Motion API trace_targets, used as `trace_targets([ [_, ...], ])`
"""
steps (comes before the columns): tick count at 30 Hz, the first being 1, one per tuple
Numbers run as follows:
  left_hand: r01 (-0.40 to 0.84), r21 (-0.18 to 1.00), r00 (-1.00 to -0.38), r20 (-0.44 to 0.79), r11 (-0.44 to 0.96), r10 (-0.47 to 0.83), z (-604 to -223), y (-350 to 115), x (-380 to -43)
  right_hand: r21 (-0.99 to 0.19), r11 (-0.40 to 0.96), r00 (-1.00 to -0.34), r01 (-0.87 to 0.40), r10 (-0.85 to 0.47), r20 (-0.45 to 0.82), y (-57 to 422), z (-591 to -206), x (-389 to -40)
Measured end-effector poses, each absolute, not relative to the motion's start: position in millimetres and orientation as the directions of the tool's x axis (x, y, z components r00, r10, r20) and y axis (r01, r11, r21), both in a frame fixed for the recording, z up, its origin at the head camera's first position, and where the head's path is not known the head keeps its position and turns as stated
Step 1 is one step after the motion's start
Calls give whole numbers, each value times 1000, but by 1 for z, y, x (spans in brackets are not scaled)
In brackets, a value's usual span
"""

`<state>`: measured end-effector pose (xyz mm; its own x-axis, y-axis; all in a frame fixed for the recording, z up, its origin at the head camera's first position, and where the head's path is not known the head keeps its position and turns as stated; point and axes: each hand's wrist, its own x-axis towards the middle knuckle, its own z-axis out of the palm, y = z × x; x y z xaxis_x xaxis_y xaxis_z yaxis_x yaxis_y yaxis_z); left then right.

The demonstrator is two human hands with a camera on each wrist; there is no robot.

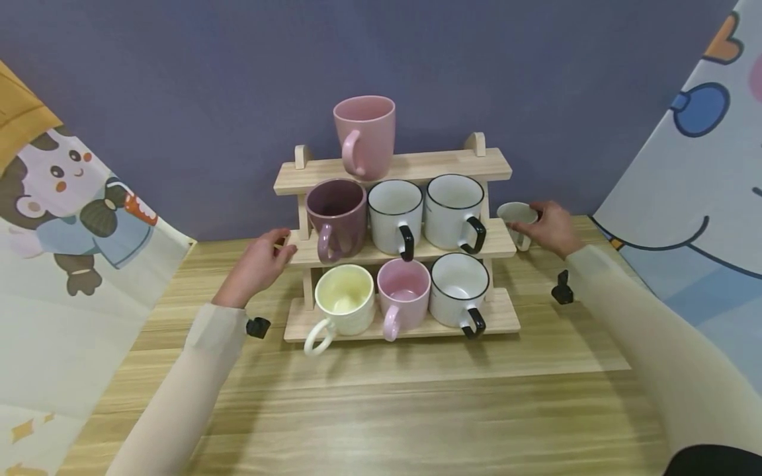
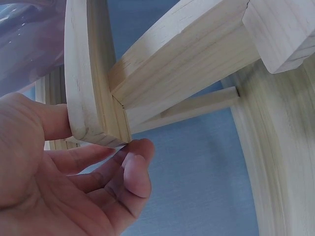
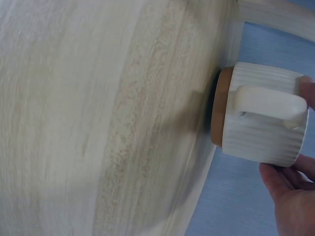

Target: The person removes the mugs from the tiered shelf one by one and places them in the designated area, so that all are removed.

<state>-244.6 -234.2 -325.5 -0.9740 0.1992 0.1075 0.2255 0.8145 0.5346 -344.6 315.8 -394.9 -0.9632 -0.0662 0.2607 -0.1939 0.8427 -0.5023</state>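
Observation:
A three-tier wooden rack (image 1: 437,165) stands against the back wall. My left hand (image 1: 254,268) grips the left end of its middle shelf (image 2: 93,93), fingers bent under the board in the left wrist view. Beyond the rack's right side, my right hand (image 1: 552,230) holds a white mug (image 1: 516,213) near its rim. In the right wrist view this mug (image 3: 261,140) is ribbed, with a brown base and a white handle. Its base is close over the table's back edge, and the fingers (image 3: 275,184) pinch the upper wall from two sides.
A pink mug (image 1: 381,135) sits on the top shelf. The middle shelf bears a purple mug (image 1: 352,228) and two black-rimmed white mugs (image 1: 387,228). Below stand a yellow mug (image 1: 357,318), a pink mug (image 1: 417,311) and another black-rimmed mug (image 1: 445,305). Printed cloths (image 1: 107,211) flank the table (image 1: 369,410).

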Motion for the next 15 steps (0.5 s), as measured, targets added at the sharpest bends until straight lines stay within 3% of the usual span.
trace_targets([
  [15,216,533,-976,99,818,192,-324,-232,-243,-510,838,-969,-195,-84,232,314,-395,-341],
])
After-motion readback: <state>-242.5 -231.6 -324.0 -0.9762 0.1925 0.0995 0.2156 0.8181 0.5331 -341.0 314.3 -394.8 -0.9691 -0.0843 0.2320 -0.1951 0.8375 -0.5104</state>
